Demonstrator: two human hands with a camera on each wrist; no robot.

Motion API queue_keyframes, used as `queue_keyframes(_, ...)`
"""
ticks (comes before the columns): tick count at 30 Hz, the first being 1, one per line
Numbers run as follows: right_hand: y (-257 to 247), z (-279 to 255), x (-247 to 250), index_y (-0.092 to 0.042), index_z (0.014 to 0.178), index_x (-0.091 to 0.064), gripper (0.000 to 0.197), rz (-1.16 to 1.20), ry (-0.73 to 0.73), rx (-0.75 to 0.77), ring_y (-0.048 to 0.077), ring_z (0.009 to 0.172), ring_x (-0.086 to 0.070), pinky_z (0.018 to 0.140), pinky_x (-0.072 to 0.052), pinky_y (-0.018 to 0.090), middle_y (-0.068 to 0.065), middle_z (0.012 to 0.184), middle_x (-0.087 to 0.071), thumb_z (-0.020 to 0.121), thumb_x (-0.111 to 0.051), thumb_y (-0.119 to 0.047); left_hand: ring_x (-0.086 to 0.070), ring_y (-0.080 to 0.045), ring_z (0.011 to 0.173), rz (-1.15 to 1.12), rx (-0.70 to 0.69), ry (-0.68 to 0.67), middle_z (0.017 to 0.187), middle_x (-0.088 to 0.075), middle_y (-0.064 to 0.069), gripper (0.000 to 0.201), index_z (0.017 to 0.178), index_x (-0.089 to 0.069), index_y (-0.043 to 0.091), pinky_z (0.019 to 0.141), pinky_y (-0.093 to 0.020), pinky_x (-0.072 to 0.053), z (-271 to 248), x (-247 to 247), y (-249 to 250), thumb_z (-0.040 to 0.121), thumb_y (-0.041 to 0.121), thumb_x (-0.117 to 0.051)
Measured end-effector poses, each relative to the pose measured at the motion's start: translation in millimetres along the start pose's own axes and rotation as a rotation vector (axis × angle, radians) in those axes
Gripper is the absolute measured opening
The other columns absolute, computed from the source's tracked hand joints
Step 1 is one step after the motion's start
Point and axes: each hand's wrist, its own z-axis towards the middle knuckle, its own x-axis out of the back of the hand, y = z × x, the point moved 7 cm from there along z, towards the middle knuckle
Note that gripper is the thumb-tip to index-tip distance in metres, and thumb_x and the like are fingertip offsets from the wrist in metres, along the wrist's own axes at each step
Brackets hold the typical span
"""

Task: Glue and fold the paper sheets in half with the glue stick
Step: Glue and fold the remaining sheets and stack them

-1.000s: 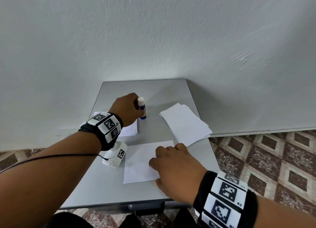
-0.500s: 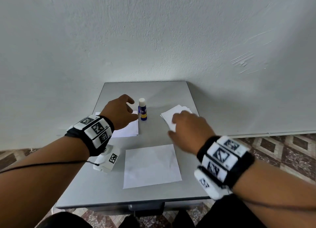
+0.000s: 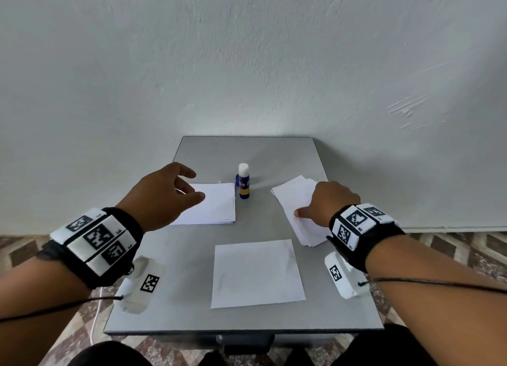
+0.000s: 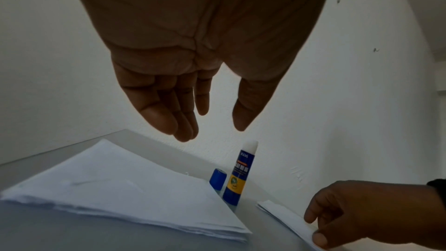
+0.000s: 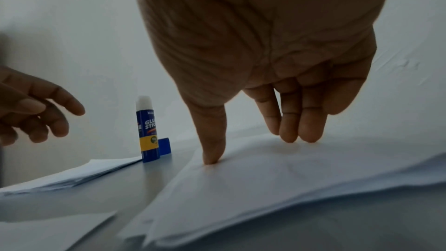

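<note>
From my head view the right hand (image 3: 326,203) hides a good part of the loose stack of sheets (image 3: 297,198) under it, and the wristband covers the stack's near right corner. My right wrist view shows the thumb and fingertips (image 5: 213,156) pressed straight down on the top sheet, gripping nothing. The left hand (image 3: 164,195) hangs above the left pile of paper (image 3: 214,206), fingers relaxed and spread, holding nothing; it blocks that pile's left edge. I cannot tell whether the sheets in that pile are folded. The glue stick (image 3: 243,181) stands upright between the 2 piles, uncapped, white glue showing, with its blue cap (image 4: 218,178) just beside it on the table, only partly visible in the head view. 1 single sheet (image 3: 256,272) lies flat near the front edge. The grey table (image 3: 247,151) stands against a rough white wall (image 3: 247,63); patterned brown floor tiles (image 3: 452,245) show on either side, cut off by my forearms.
</note>
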Motion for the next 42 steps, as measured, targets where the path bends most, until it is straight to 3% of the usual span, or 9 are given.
queue_keyframes(9,7,0,3,-0.02,0.132,-0.049,0.087,0.0,-0.015,-0.027,0.03,0.12,-0.05,0.098,-0.042,0.041,0.008,0.129,-0.049,0.068,-0.067,-0.075,-0.062,-0.003,0.066,-0.007,0.006,-0.028,0.093,-0.07,0.017,0.032,0.113,-0.056,0.035,0.058,-0.023,-0.044,-8,-9,-3,0.085,0.042,-0.069)
queue_keyframes(16,6,5,3,-0.021,0.127,-0.051,0.082,0.028,-0.004,-0.011,0.031,0.117,-0.053,0.096,-0.043,0.042,0.006,0.126,-0.056,0.066,-0.069,-0.072,-0.063,-0.003,0.072,-0.005,0.005,-0.04,0.093,-0.07,0.016,0.031,0.112,-0.057,0.034,0.058,-0.022,-0.043,-10,-13,-7,0.085,0.042,-0.069)
queue_keyframes(21,2,2,5,-0.023,0.128,-0.047,0.077,0.09,0.019,0.023,0.029,0.116,-0.053,0.096,-0.043,0.041,0.005,0.126,-0.053,0.068,-0.075,-0.062,-0.064,-0.003,0.082,0.012,-0.007,-0.048,0.093,-0.07,0.016,0.03,0.113,-0.058,0.034,0.064,-0.022,-0.044,-11,-17,-7,0.086,0.043,-0.068)
queue_keyframes(26,0,-4,9,-0.023,0.124,-0.04,0.066,0.243,0.056,0.095,0.026,0.1,-0.059,0.087,-0.048,0.038,0.001,0.113,-0.06,0.074,-0.08,-0.036,-0.065,-0.003,0.083,0.007,-0.02,-0.061,0.093,-0.07,0.016,0.03,0.112,-0.058,0.034,0.064,-0.023,-0.045,-12,-19,-4,0.085,0.044,-0.068)
queue_keyframes(30,2,-17,29,-0.028,0.138,-0.039,0.072,0.514,0.079,0.235,0.017,0.08,-0.06,0.059,-0.045,0.025,0.0,0.101,-0.061,0.078,-0.077,-0.017,-0.064,-0.002,0.083,-0.016,-0.046,-0.059,0.092,-0.07,0.017,0.028,0.111,-0.059,0.035,0.064,-0.022,-0.045,-16,-18,4,0.085,0.043,-0.068)
queue_keyframes(32,1,-31,45,-0.029,0.13,-0.049,0.059,0.577,0.081,0.322,0.012,0.077,-0.062,0.056,-0.043,0.022,-0.003,0.096,-0.064,0.08,-0.076,-0.017,-0.064,-0.001,0.083,-0.033,-0.081,-0.044,0.092,-0.07,0.018,0.028,0.11,-0.06,0.035,0.065,-0.02,-0.045,-19,-14,13,0.085,0.043,-0.069)
queue_keyframes(36,-18,-66,77,-0.022,0.093,-0.07,0.013,0.485,0.088,0.518,0.01,0.073,-0.065,0.062,-0.05,0.025,-0.008,0.084,-0.07,0.083,-0.076,-0.028,-0.064,0.005,0.088,-0.076,-0.211,-0.023,0.098,-0.07,0.019,0.029,0.113,-0.061,0.036,0.067,-0.008,-0.044,-28,-8,48,0.086,0.045,-0.068)
queue_keyframes(39,-43,-94,90,-0.027,0.083,-0.072,0.009,0.432,0.058,0.645,0.0,0.063,-0.058,0.056,-0.041,0.015,-0.013,0.071,-0.065,0.086,-0.072,-0.036,-0.061,0.009,0.09,-0.085,-0.299,-0.068,0.099,-0.068,0.022,0.032,0.114,-0.061,0.041,0.07,-0.001,-0.042,-37,-10,77,0.084,0.05,-0.068)
queue_keyframes(42,-61,-111,95,-0.03,0.079,-0.07,0.012,0.426,0.064,0.728,-0.001,0.057,-0.054,0.053,-0.036,0.012,-0.013,0.064,-0.061,0.088,-0.069,-0.038,-0.061,0.0,0.073,-0.062,-0.272,-0.112,0.084,-0.07,0.015,0.016,0.094,-0.07,0.037,0.066,-0.015,-0.045,-42,-16,87,0.084,0.049,-0.069)
